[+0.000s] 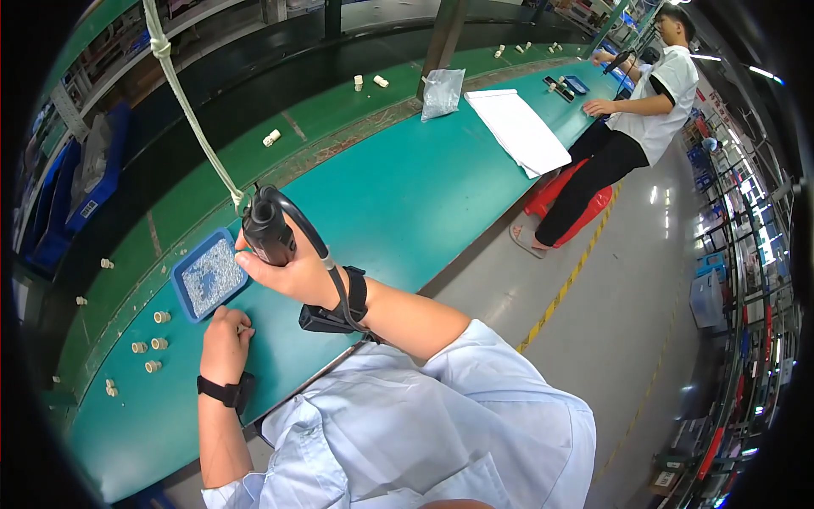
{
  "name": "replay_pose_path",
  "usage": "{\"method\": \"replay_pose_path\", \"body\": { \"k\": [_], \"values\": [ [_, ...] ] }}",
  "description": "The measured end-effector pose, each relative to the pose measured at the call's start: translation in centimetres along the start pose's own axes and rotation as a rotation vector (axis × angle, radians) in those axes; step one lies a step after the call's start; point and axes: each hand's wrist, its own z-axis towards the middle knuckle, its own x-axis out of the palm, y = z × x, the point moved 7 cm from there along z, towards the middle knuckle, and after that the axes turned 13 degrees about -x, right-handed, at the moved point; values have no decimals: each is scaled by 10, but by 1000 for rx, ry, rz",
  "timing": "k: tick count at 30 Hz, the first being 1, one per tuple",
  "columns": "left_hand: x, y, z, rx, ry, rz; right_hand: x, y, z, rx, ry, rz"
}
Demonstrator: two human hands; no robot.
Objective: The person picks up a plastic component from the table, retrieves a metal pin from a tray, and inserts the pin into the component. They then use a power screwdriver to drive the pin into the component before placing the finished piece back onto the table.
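My right hand [298,278] is wrapped round a black electric screwdriver [270,236], which hangs from a pale rope [192,119]. The tool's cable runs back over the wrist, and its tip is hidden. Close to the tray, my left hand [225,341] rests low over the green table with fingers curled and pinched together. Whatever they hold, if anything, is too small to name. Just beyond it lies a blue tray [182,298] of small shiny metal pieces, probably screws. Left of that hand, several cream cylindrical fittings [158,343] stand on the table.
A green conveyor belt [326,106] carrying scattered cream fittings [271,137] runs along the table's far side. Further right are a clear plastic bag [443,93] and white sheets [519,131]. A co-worker [653,110] sits on a red stool [585,199]. Blue bins [100,174] stand at far left.
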Motion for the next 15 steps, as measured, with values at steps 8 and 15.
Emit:
{"method": "replay_pose_path", "body": {
  "k": [8,15],
  "values": [
    [-17,-9,-3,-50,-22,-87,-5,15,-17,104,30,-39],
    [-56,34,61,91,-312,-38,-8,22,-22,96,-22,-55]
  ]
}}
